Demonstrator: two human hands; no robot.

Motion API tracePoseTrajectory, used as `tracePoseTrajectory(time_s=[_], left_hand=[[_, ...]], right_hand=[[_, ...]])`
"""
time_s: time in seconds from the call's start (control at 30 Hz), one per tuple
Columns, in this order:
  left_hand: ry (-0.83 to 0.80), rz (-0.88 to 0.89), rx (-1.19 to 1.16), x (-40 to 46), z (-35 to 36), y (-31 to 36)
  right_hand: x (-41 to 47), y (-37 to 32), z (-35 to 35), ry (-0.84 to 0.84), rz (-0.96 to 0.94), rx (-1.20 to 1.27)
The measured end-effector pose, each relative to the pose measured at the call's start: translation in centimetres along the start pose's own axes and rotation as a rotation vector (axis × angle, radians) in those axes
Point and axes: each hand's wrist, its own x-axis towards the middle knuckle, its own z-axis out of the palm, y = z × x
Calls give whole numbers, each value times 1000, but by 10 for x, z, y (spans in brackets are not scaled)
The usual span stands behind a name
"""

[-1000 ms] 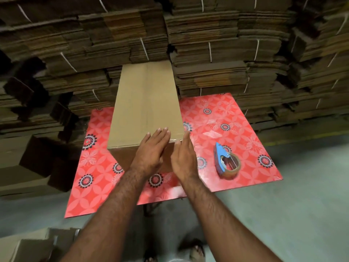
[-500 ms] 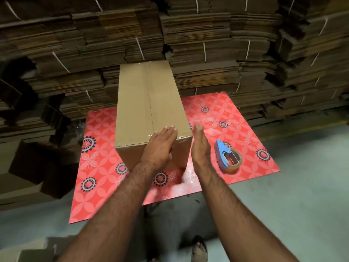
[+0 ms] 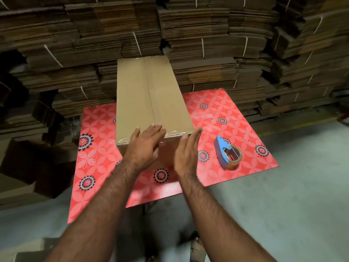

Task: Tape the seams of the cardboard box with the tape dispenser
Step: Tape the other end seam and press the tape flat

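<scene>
Bundled stacks of flattened cardboard [image 3: 207, 35] walled the back, and in front of them our desk [image 3: 236, 118], under its red flowered cover, carried the tall cardboard box [image 3: 151, 95] standing near its middle. Clear tape already glinted along the box's near top edge, so the step, as we judged it, was to rub that strip flat: firm strokes outward from the centre seam, then over the corner onto the front face, chasing out wrinkles. Our left hand [image 3: 145, 144] lay palm down, fingers spread, on that edge, gripping nothing. Our right hand [image 3: 186, 151] stood open and edge-on beside the box's right corner, empty. The blue tape dispenser [image 3: 227, 153] rested on the desk, well apart to the right.
</scene>
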Motion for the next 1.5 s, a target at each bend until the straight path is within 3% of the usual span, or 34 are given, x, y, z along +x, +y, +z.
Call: tracePoseTrajectory(time_s=[0.2,0.33,0.43,0.63,0.73,0.87,0.97,1.03,1.1,1.23,1.37,1.5], left_hand=[[-217,-8,-164,3,-15,-16],[-335,-13,-226,9,-29,-16],[-356,-13,-277,8,-30,-18],[-339,-9,-280,7,-28,-17],[-355,-33,-256,10,-30,-17],[-336,-14,-257,10,-31,-18],[-235,0,-272,7,-22,-21],[-42,6,-255,-1,-11,-21],[147,22,-184,-10,2,-21],[240,68,-35,-16,14,-25],[317,31,15,-24,12,-31],[343,23,47,-23,12,-27]], right_hand=[[-12,-12,34,136,40,66],[-35,-7,47,134,9,-81],[-50,0,42,21,-15,-180],[-30,-23,40,114,34,-200],[-39,-23,60,-9,83,-245],[-72,-5,54,-232,-16,-509],[-73,-14,32,-3,-247,-545],[-49,-18,22,50,-383,-622],[-25,-22,19,-30,-541,-777],[-4,-9,13,-196,-737,-979],[19,0,-24,-218,-741,-1063],[9,-11,0,-252,-759,-1044]])
